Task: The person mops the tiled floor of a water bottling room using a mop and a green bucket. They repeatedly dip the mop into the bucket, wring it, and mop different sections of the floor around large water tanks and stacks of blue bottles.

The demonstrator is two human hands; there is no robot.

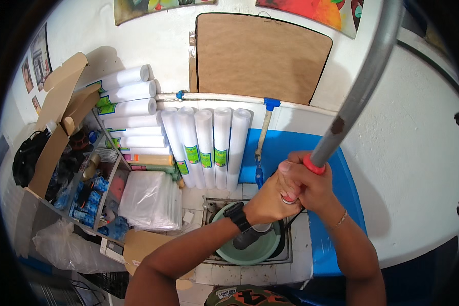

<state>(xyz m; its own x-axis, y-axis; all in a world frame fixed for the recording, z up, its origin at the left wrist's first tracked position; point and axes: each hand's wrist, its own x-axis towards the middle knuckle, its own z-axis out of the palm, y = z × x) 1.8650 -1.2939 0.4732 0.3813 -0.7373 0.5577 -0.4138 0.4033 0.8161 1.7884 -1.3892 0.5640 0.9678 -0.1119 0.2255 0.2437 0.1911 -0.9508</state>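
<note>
A long grey metal pole (359,84) slants from the upper right down to my hands, with a dark reddish-brown patch partway along it. My right hand (313,186) is closed round its lower end, just below a red collar (314,165). My left hand (270,200), with a black watch on the wrist, is closed against the right one; a small red-and-white end (289,199) shows between them. Below my hands, a dark grey cylindrical thing (247,238) lies in a light green basin (245,261). My hands partly hide the pole's lower end.
The basin sits in a tiled sink (288,255). White plastic rolls (205,148) stand against the wall, left of a pipe (264,127). Stacked clear bags (150,199) and a shelf (104,178) of blue-wrapped items are at left. A brown board (262,58) leans behind.
</note>
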